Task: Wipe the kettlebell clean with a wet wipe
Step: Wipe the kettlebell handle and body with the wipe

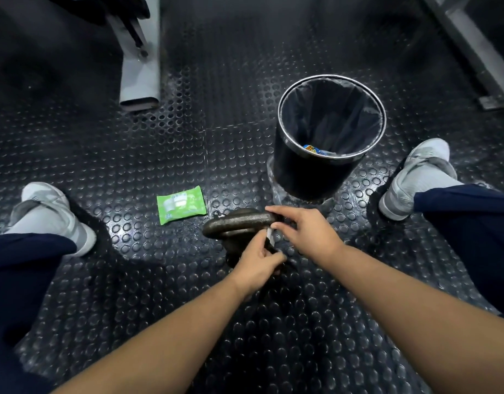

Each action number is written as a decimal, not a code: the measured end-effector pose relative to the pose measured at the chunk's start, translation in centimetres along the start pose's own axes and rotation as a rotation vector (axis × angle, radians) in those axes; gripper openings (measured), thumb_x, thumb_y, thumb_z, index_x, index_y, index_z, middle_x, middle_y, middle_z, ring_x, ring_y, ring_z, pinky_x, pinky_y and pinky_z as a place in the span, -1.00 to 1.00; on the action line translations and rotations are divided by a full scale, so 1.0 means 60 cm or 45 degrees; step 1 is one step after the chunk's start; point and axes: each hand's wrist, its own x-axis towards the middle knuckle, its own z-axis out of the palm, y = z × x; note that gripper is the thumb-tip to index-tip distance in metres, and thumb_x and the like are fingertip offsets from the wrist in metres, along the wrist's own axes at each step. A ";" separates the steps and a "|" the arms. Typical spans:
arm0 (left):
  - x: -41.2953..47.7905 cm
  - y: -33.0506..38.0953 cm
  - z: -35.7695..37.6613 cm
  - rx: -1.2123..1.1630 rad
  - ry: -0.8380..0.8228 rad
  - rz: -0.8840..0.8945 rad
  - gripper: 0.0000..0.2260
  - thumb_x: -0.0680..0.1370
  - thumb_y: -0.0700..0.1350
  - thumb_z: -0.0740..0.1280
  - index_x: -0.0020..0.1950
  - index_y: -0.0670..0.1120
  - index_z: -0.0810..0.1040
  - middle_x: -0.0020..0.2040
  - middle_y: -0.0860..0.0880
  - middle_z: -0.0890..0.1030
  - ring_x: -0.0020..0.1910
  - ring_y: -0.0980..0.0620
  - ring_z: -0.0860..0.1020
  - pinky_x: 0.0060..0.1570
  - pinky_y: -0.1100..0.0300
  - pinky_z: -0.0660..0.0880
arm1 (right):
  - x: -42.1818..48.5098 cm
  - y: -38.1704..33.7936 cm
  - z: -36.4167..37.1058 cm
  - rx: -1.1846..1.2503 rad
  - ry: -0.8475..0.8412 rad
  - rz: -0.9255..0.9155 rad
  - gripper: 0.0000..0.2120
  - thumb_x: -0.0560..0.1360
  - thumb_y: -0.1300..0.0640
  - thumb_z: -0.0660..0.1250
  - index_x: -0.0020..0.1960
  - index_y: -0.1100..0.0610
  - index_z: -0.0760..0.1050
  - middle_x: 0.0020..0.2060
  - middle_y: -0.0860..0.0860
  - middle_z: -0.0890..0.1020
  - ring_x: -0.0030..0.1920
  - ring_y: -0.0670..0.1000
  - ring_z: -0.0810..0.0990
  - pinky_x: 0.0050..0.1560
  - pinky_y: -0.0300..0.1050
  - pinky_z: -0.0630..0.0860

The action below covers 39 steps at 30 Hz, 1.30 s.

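A dark iron kettlebell [236, 223] stands on the studded rubber floor between my legs, its handle on top. My left hand [256, 264] pinches a small white wet wipe [270, 236] against the kettlebell's body just under the handle. My right hand [304, 231] grips the right end of the handle, index finger stretched along its top. Most of the kettlebell's body is hidden behind my hands. A green pack of wet wipes [181, 204] lies flat on the floor to the left of the kettlebell.
A black bin [316, 177] with a dark liner and some litter inside stands just behind the kettlebell. My two grey shoes [53, 214] [415, 177] flank the spot. Grey machine frames [141, 66] rise at the back left and back right.
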 end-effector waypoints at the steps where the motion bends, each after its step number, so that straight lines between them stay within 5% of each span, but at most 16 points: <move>1: 0.003 -0.004 0.002 0.099 -0.009 -0.001 -0.59 0.53 -0.20 0.38 0.33 0.10 0.42 -0.22 0.02 0.54 -0.36 0.10 0.47 -0.25 0.08 0.48 | -0.001 -0.001 -0.001 0.001 0.004 -0.002 -0.61 0.55 -0.01 0.42 0.35 -0.23 0.52 -0.08 -0.29 0.62 -0.26 -0.35 0.53 -0.17 -0.46 0.39; 4: 0.024 0.013 -0.025 1.008 -0.129 -0.031 -0.55 0.51 -0.08 0.40 0.37 0.00 0.40 0.20 -0.07 0.57 0.06 -0.08 0.62 0.06 0.04 0.54 | -0.003 0.000 -0.003 0.008 0.013 -0.007 -0.61 0.55 0.03 0.43 0.36 -0.18 0.54 -0.20 -0.42 0.48 -0.24 -0.46 0.49 -0.19 -0.56 0.32; 7: 0.048 0.038 -0.037 1.429 -0.127 -0.091 -0.59 0.50 0.01 0.38 0.33 -0.03 0.47 0.16 -0.09 0.64 0.12 -0.16 0.64 0.10 0.02 0.60 | -0.002 -0.004 -0.003 0.002 -0.006 0.006 -0.61 0.55 0.03 0.43 0.36 -0.19 0.54 -0.25 -0.44 0.46 -0.29 -0.37 0.51 -0.27 -0.53 0.32; 10: 0.058 0.053 -0.030 1.310 -0.164 -0.142 -0.55 0.44 0.12 0.36 0.30 0.03 0.50 0.02 0.00 0.63 0.02 -0.08 0.64 0.05 0.04 0.62 | -0.001 -0.004 -0.004 -0.002 -0.014 0.009 -0.60 0.54 0.00 0.43 0.35 -0.22 0.53 -0.12 -0.37 0.60 -0.30 -0.31 0.53 -0.22 -0.51 0.33; 13: 0.034 0.049 -0.052 0.843 -0.197 -0.054 -0.62 0.50 -0.03 0.43 0.30 0.05 0.48 -0.03 0.08 0.59 -0.02 0.03 0.62 -0.06 0.21 0.48 | 0.001 -0.003 -0.003 0.001 -0.018 0.014 -0.60 0.54 -0.03 0.43 0.36 -0.26 0.52 0.10 -0.26 0.67 -0.21 -0.28 0.57 -0.06 -0.45 0.44; 17: -0.011 0.017 -0.037 0.352 -0.151 0.065 -0.59 0.57 -0.14 0.46 0.34 0.04 0.39 -0.26 0.09 0.50 -0.38 0.11 0.47 -0.35 0.25 0.44 | -0.007 -0.014 -0.009 -0.005 0.004 0.022 -0.61 0.55 0.05 0.44 0.36 -0.16 0.54 -0.30 -0.39 0.48 -0.28 -0.39 0.51 -0.25 -0.54 0.33; 21: 0.010 0.005 -0.035 0.901 -0.098 0.085 -0.53 0.52 -0.07 0.44 0.39 0.03 0.38 0.22 0.00 0.55 0.13 -0.04 0.60 0.13 0.08 0.53 | -0.011 -0.020 -0.014 0.002 0.013 -0.012 -0.61 0.55 0.10 0.44 0.36 -0.10 0.56 -0.38 -0.39 0.36 -0.28 -0.48 0.47 -0.26 -0.57 0.32; 26: 0.043 0.036 -0.061 1.636 -0.160 0.050 -0.65 0.51 0.01 0.39 0.28 0.02 0.50 0.14 -0.03 0.66 0.08 -0.13 0.65 0.04 -0.02 0.62 | -0.008 -0.018 -0.008 0.000 0.023 -0.007 -0.61 0.54 0.07 0.44 0.35 -0.14 0.56 -0.36 -0.39 0.44 -0.28 -0.35 0.51 -0.25 -0.52 0.35; 30: 0.037 0.041 -0.055 1.263 -0.243 0.028 -0.57 0.46 -0.09 0.43 0.32 0.00 0.47 0.15 -0.02 0.63 0.12 -0.08 0.63 0.14 0.06 0.58 | -0.009 -0.011 -0.003 0.011 -0.010 0.024 -0.58 0.54 -0.01 0.43 0.36 -0.27 0.50 -0.01 -0.23 0.69 -0.21 -0.23 0.59 -0.10 -0.37 0.51; 34: 0.012 0.039 -0.079 0.884 -0.265 0.134 -0.60 0.48 -0.19 0.40 0.30 0.00 0.45 -0.02 0.07 0.58 -0.01 -0.01 0.58 -0.03 0.16 0.47 | 0.003 -0.007 -0.002 -0.005 -0.022 0.020 -0.58 0.53 -0.01 0.44 0.35 -0.26 0.51 -0.01 -0.10 0.73 -0.17 -0.17 0.63 0.00 -0.22 0.57; 36: 0.006 0.029 -0.079 0.871 -0.250 0.156 -0.57 0.48 -0.18 0.40 0.32 -0.01 0.42 -0.09 0.09 0.52 -0.04 -0.03 0.57 -0.08 0.16 0.43 | 0.008 -0.001 0.001 -0.034 -0.022 0.003 -0.59 0.52 -0.01 0.45 0.35 -0.24 0.52 -0.01 -0.08 0.73 -0.14 -0.14 0.65 0.04 -0.16 0.58; 39: 0.005 0.020 -0.069 1.213 -0.225 0.129 -0.46 0.49 -0.12 0.42 0.43 0.00 0.34 0.26 -0.05 0.54 0.21 -0.14 0.58 0.12 0.01 0.55 | 0.010 0.009 0.005 -0.065 -0.006 -0.015 -0.59 0.52 -0.03 0.45 0.35 -0.22 0.52 0.00 -0.10 0.74 -0.15 -0.14 0.65 0.06 -0.13 0.59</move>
